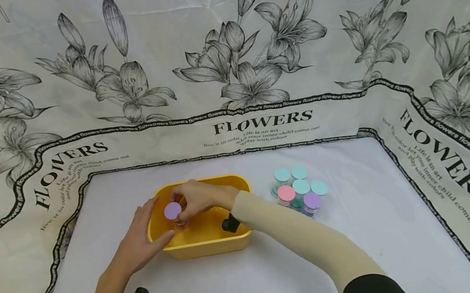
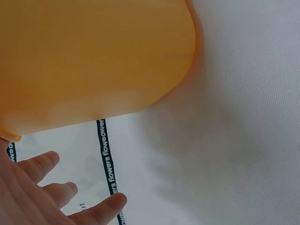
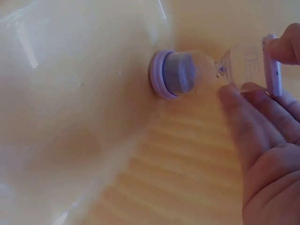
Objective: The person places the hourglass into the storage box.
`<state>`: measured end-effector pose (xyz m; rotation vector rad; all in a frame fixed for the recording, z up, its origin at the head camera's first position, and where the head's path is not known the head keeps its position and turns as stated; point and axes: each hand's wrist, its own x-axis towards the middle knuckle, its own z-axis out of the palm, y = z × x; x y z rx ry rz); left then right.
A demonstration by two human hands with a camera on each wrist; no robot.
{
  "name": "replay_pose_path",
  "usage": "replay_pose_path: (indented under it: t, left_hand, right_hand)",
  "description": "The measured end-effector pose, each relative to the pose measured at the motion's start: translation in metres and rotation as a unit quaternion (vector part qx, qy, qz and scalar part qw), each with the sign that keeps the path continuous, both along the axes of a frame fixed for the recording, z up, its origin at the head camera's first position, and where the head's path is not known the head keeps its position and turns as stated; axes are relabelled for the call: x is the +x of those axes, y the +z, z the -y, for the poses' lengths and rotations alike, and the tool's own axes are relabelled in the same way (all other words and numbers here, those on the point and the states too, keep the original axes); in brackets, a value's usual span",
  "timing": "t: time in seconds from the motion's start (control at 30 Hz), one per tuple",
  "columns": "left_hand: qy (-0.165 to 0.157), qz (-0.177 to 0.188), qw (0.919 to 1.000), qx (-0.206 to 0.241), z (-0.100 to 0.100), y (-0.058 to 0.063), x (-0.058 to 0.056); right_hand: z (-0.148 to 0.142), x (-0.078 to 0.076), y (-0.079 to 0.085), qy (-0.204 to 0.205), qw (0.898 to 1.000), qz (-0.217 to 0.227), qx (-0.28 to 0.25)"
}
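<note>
My right hand [image 1: 199,196] reaches into a yellow plastic basin [image 1: 207,248] and pinches a sand timer [image 1: 173,210] with purple ends. In the right wrist view, fingers and thumb hold one end of that sand timer [image 3: 180,72], whose clear glass narrows at the waist; its far purple end is at the basin's inner surface. My left hand [image 1: 139,240] is at the basin's left end, thumb near the front rim and fingers extended along the side. In the left wrist view, the fingers of the left hand [image 2: 33,197] are spread beside the basin's outer wall [image 2: 93,56].
Right of the basin, several sand timers stand grouped upright: teal-topped ones [image 1: 301,186], a pink-topped one [image 1: 286,194] and a purple-topped one [image 1: 312,201]. A white cloth [image 1: 249,289] covers the table. Behind hangs a flower-printed cloth [image 1: 241,47] with black lettering.
</note>
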<state>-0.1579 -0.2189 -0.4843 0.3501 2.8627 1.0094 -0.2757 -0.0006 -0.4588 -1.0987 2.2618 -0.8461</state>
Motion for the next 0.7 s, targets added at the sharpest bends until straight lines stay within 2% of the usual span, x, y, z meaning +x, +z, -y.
replay_pose_path:
  t: [0.17, 0.43, 0.57, 0.7]
  left_hand:
    - [0.002, 0.005, 1.0, -0.004, 0.0, 0.001, 0.0]
    - [0.004, 0.008, 0.9999, -0.006, -0.002, 0.002, 0.0]
    - [0.003, 0.004, 1.0, -0.001, -0.002, 0.002, -0.001]
    - [0.003, 0.003, 1.0, 0.001, -0.002, 0.002, -0.001]
  right_hand:
    - [0.0, -0.004, -0.001, 0.007, 1.0, -0.002, 0.005]
    - [-0.006, -0.004, 0.006, 0.021, 1.0, -0.02, 0.003]
    - [-0.013, -0.005, 0.018, 0.023, 0.999, -0.04, -0.007]
    - [-0.027, -0.006, 0.042, 0.022, 0.999, -0.022, -0.041]
